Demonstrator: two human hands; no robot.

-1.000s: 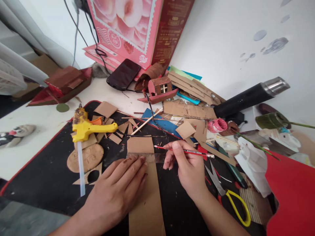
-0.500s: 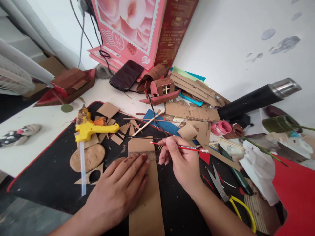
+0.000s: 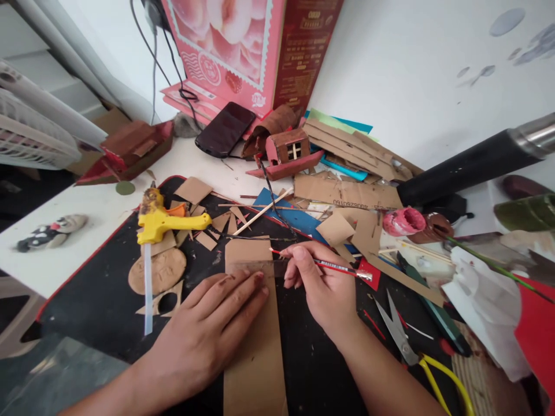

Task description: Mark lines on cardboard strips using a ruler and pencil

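Note:
A long strip of brown cardboard (image 3: 255, 370) lies lengthwise on the black mat in front of me. Flat across it, with fingers stretched out, my left hand (image 3: 217, 323) presses down on the strip and on the edge of a see-through ruler (image 3: 280, 268) that crosses it. Much of the ruler is hidden under the fingers. My right hand (image 3: 321, 283) pinches a red pencil (image 3: 338, 266), its tip pointing left, near the strip's upper right edge. Left of my left hand are a yellow glue gun (image 3: 167, 222) with a glue stick and a carved clay oval (image 3: 158, 271).
Scissors with yellow handles (image 3: 416, 355) and a green cutter (image 3: 437, 309) lie to the right. Behind are cardboard scraps (image 3: 338, 193), a small model boat (image 3: 286, 156), a phone (image 3: 225, 129) and a pink box (image 3: 225, 58). A black flask (image 3: 472, 164) leans at the right.
The camera view has shifted slightly, so items at the right sit farther right. Both hands keep nearly the same place on the strip, and the pencil stays near its upper right edge.

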